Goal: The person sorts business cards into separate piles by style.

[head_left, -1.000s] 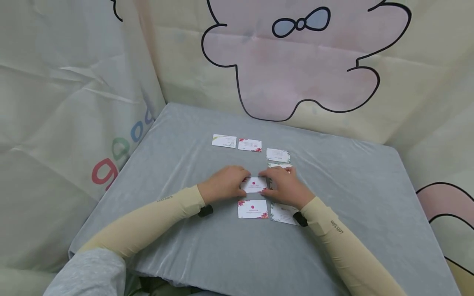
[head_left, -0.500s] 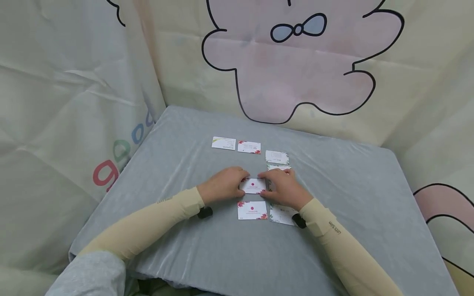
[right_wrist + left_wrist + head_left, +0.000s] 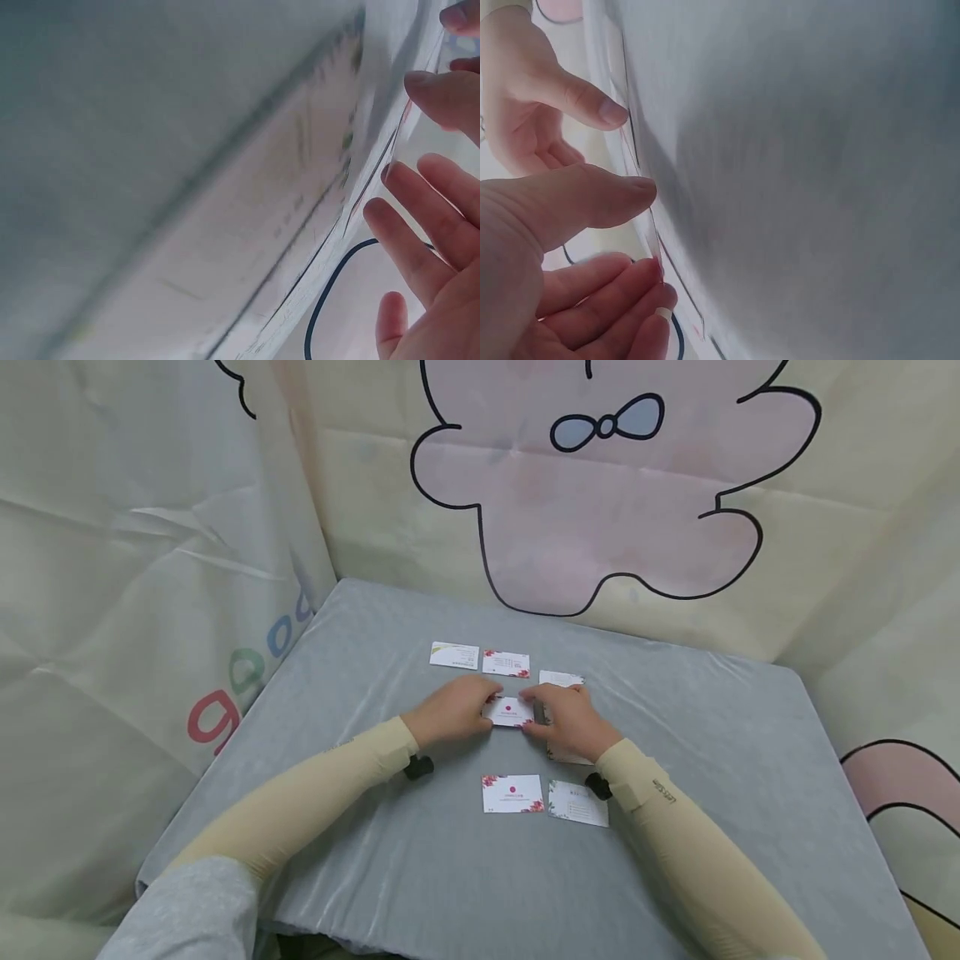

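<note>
A white business card with a pink dot and red flowers is held level between my two hands in the head view. My left hand pinches its left end between thumb and fingers. My right hand grips the right end the same way. In the left wrist view the card shows nearly edge-on, a little off the cloth with a shadow beside it. Nearer to me lie a matching red-flowered card and a green-leafed card. Other leafy cards are partly hidden by my right hand.
Farther back on the grey cloth-covered table lie a yellow-marked card, a red-flowered card and a leafy card. A printed curtain hangs behind the table's far edge.
Both hands have carried the red-flowered card away from me, widening the gap to the matching card. More of a leafy card shows below my right hand.
</note>
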A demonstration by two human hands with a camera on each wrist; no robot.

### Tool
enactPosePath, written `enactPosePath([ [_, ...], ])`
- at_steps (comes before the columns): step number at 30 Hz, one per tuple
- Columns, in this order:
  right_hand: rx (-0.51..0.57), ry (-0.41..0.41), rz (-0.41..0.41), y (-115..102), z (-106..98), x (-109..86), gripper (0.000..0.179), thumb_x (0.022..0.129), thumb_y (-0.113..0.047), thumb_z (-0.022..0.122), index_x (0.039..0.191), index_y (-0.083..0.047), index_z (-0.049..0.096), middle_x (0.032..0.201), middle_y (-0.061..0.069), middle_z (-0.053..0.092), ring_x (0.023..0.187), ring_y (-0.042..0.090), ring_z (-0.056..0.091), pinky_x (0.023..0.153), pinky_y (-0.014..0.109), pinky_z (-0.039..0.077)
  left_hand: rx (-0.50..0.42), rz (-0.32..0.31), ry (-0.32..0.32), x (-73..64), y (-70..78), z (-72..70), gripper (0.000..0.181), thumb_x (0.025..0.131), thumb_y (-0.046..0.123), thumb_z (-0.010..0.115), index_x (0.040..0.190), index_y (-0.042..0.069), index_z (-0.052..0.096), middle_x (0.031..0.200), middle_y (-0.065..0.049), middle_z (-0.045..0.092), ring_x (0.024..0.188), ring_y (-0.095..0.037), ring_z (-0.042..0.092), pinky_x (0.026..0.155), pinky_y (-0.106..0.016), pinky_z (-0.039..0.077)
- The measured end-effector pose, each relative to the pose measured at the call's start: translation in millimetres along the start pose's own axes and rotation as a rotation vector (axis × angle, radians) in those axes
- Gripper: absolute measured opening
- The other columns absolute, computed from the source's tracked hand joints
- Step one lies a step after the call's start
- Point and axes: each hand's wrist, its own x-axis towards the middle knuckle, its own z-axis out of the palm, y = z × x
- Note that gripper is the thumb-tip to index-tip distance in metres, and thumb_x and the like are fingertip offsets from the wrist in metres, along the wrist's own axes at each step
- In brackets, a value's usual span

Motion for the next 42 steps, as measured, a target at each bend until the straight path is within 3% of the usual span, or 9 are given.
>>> enactPosePath([
  [5,0.013,0.006,0.050,9,-2,22.0,0.055,0.097,-0.032,0.082,0.146,-0.012,0.065,0.147,0.009,0.069,0.142,0.030,0.061,0.118,0.065,0.025,0.083,0.005,-0.011,25.2,-8.9,-6.5,0.047,0.097,0.014,0.076,0.141,0.001,0.066,0.128,-0.012,0.073,0.118,-0.028,0.069,0.106,-0.043,0.056],
  [9,0.018,0.036,0.078,16,-4,42.7,0.054,0.099,-0.032,0.080,0.147,-0.013,0.064,0.147,0.009,0.068,0.142,0.030,0.061,0.117,0.061,0.029,0.145,-0.026,-0.026,44.8,-18.4,-14.2,0.047,0.099,0.017,0.074,0.143,0.003,0.065,0.133,-0.012,0.071,0.123,-0.028,0.069,0.108,-0.044,0.056],
  [17,0.042,0.017,0.163,24,-11,75.4,0.054,0.100,-0.029,0.079,0.149,-0.012,0.063,0.154,0.011,0.064,0.149,0.033,0.054,0.117,0.062,0.029,0.099,-0.063,-0.068,72.9,-40.4,-23.2,0.051,0.102,0.017,0.070,0.151,0.005,0.060,0.145,-0.012,0.067,0.135,-0.027,0.063,0.117,-0.043,0.050],
  [24,0.045,0.012,0.162,29,-10,86.5,0.053,0.101,-0.030,0.078,0.148,-0.013,0.063,0.155,0.011,0.063,0.150,0.033,0.053,0.117,0.063,0.028,0.081,-0.087,-0.059,79.0,-50.6,-21.1,0.051,0.102,0.018,0.072,0.150,0.007,0.062,0.140,-0.010,0.069,0.128,-0.025,0.065,0.114,-0.044,0.051],
  [31,0.030,0.004,0.165,32,-8,87.2,0.053,0.100,-0.029,0.079,0.148,-0.012,0.064,0.155,0.012,0.063,0.150,0.034,0.053,0.116,0.066,0.028,0.108,-0.073,-0.074,83.4,-53.6,-15.2,0.053,0.102,0.019,0.071,0.153,0.007,0.059,0.147,-0.010,0.067,0.138,-0.026,0.062,0.117,-0.049,0.049],
  [42,0.053,-0.014,0.181,32,-9,90.9,0.052,0.101,-0.030,0.077,0.149,-0.014,0.064,0.156,0.011,0.063,0.150,0.035,0.052,0.112,0.063,0.029,0.095,-0.107,-0.074,87.2,-57.1,-14.9,0.054,0.101,0.024,0.072,0.151,0.008,0.060,0.143,-0.007,0.069,0.132,-0.023,0.064,0.114,-0.048,0.051],
])
